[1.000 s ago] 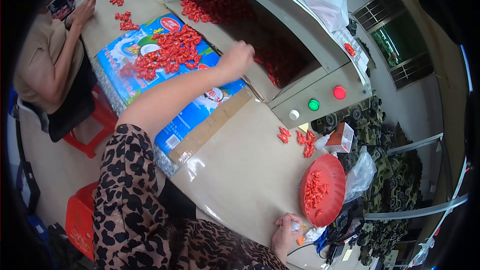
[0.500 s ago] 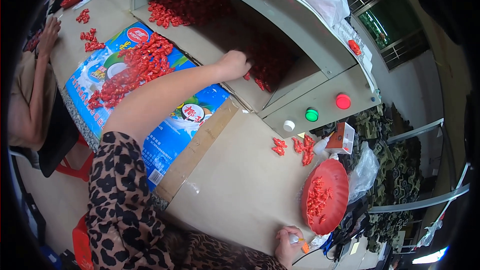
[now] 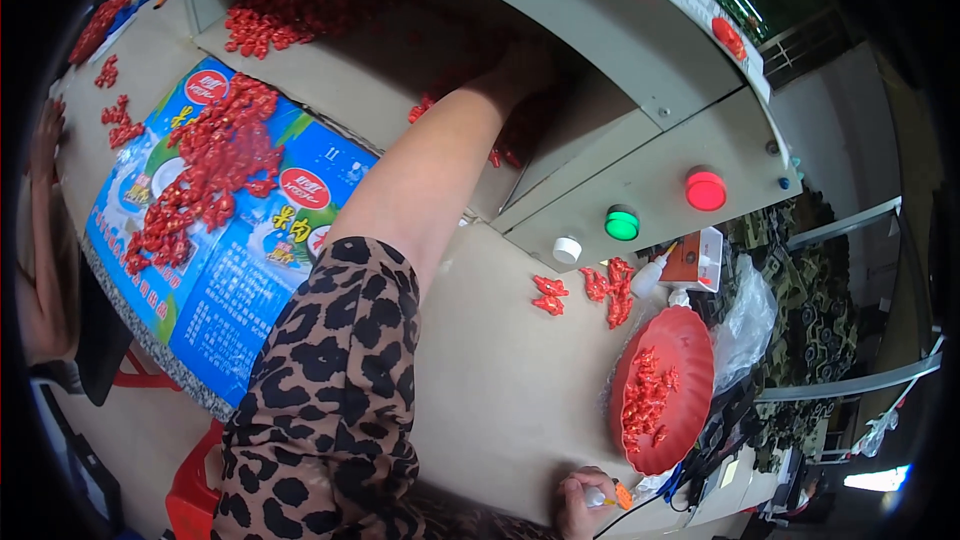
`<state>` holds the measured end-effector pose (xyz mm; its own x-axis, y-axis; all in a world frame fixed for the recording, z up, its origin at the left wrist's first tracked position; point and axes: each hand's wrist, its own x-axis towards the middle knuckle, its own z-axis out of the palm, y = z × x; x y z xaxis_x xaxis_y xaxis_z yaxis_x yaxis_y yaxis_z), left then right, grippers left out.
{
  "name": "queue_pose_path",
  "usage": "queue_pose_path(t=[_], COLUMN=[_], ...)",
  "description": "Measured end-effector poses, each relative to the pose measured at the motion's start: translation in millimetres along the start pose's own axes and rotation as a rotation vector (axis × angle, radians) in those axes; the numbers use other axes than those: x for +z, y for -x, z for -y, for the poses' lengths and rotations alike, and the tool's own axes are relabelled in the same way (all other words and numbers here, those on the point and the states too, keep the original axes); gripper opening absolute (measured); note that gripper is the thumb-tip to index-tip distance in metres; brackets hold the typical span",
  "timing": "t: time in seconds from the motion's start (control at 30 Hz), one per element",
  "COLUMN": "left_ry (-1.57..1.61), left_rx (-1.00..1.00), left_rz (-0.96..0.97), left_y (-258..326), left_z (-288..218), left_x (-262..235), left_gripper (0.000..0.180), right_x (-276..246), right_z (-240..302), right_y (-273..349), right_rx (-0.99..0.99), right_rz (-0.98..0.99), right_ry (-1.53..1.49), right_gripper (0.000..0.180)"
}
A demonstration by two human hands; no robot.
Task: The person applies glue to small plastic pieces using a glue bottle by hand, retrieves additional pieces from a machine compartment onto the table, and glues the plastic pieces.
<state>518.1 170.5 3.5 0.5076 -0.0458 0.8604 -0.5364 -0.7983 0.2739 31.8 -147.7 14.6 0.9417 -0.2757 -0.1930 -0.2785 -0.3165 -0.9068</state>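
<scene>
My left arm, in a leopard-print sleeve, reaches into a grey open-fronted box [image 3: 590, 140]. My left hand [image 3: 525, 65] is deep in its shadow, over a pile of small glossy red figures [image 3: 512, 145], and its fingers are too dark to make out. A larger heap of red figures [image 3: 320, 0] lies farther left in the box. At the lower right, my right hand [image 3: 577, 502] is closed around a small white squeeze bottle [image 3: 594, 496] with a yellowish tip. Just beyond the bottle is a small orange piece [image 3: 624, 495]. A red scalloped bowl [image 3: 690, 380] nearby holds more figures.
Blue printed cardboard [image 3: 225, 310] carries another heap of figures [image 3: 225, 150]. White, green [image 3: 622, 222] and red buttons sit on the box's side panel. A second bottle [image 3: 648, 276], a small carton [image 3: 697, 260] and a clear bag [image 3: 748, 325] stand behind the bowl. A person's arm [image 3: 45, 220] is at far left.
My left hand has gone from the box's opening deeper inside, and its forearm has swung to the right. The view has shifted. My right hand still holds the bottle.
</scene>
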Motion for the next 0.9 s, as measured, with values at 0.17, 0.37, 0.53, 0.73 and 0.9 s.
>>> queue_pose_path(t=[0.17, 0.37, 0.53, 0.73, 0.9], left_ry=[-0.129, -0.191, -0.269, 0.068, -0.294], left_rx=[-0.314, -0.317, -0.225, -0.281, -0.254], left_rz=[0.317, 0.405, 0.410, 0.480, 0.458], left_y=[5, 18, 19, 19, 16], left_z=[-25, -6, -28, 26, -39], left_x=[10, -2, -24, -19, -25], left_gripper=[0.044, 0.047, 0.045, 0.047, 0.038], right_x=[-2, 4, 5, 5, -3], right_z=[3, 13, 21, 7, 1], right_y=[-4, -1, 1, -1, -2], right_rx=[-0.218, -0.092, -0.151, -0.230, -0.180], right_rz=[0.051, 0.008, 0.018, 0.049, 0.061], right_ry=[0.102, 0.118, 0.176, 0.038, 0.070], right_gripper=[0.011, 0.009, 0.009, 0.010, 0.011])
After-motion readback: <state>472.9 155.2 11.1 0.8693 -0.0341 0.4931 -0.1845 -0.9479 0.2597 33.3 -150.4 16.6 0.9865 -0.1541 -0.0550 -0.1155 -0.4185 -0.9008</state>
